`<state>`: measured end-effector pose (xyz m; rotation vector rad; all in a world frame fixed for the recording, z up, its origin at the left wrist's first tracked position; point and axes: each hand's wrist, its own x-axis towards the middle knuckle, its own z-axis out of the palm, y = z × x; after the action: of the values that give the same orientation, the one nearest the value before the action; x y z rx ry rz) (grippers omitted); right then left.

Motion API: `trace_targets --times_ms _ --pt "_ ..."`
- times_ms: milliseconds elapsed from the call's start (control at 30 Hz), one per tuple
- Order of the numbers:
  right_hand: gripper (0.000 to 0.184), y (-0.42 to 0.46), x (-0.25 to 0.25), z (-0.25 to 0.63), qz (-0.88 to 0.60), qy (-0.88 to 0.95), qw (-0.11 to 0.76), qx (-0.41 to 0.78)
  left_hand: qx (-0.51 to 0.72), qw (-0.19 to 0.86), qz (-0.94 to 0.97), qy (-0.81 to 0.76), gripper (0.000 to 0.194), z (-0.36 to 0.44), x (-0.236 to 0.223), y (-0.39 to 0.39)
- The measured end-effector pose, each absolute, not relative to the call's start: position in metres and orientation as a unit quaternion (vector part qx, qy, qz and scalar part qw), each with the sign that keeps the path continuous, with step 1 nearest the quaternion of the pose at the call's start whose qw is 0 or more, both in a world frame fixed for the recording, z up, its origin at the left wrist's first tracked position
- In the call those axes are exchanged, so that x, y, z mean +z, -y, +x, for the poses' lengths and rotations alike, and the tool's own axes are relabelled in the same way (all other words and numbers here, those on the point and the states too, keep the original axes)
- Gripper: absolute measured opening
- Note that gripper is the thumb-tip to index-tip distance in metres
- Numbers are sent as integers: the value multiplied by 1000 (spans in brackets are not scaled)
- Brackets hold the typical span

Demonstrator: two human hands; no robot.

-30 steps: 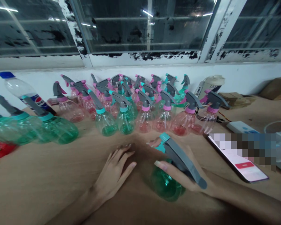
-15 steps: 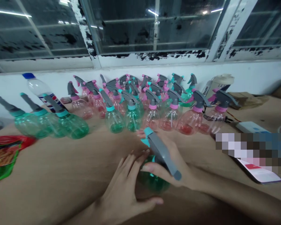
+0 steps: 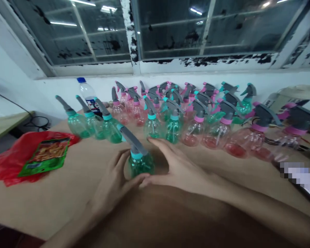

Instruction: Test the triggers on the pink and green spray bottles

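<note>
One green, grey-headed spray bottle [image 3: 141, 164]

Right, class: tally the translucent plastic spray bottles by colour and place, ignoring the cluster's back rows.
Rounded green plastic bottle between left hand and right hand: 1
Left-group green bottles: 3
Cluster's front-row green bottles: 2
Cluster's front-row rounded pink plastic bottles: 4
Total: 10
</note>
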<state>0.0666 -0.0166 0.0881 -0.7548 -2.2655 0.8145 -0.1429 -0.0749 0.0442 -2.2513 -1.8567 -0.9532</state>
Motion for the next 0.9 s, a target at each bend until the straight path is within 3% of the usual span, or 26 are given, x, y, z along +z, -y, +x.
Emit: trace_targets --times_ms 133,267,500,900 --pt "69 15 77 80 -319 854 276 305 -283 184 -700 630 66 -167 47 37" --pt "51 14 61 98 -364 854 237 288 -247 235 -678 651 75 -182 51 2" --pt "32 14 51 106 -415 833 208 300 -176 259 -671 672 67 -180 64 -23" --pt "24 16 46 104 -428 833 198 289 -179 253 -660 684 57 -182 63 -42"
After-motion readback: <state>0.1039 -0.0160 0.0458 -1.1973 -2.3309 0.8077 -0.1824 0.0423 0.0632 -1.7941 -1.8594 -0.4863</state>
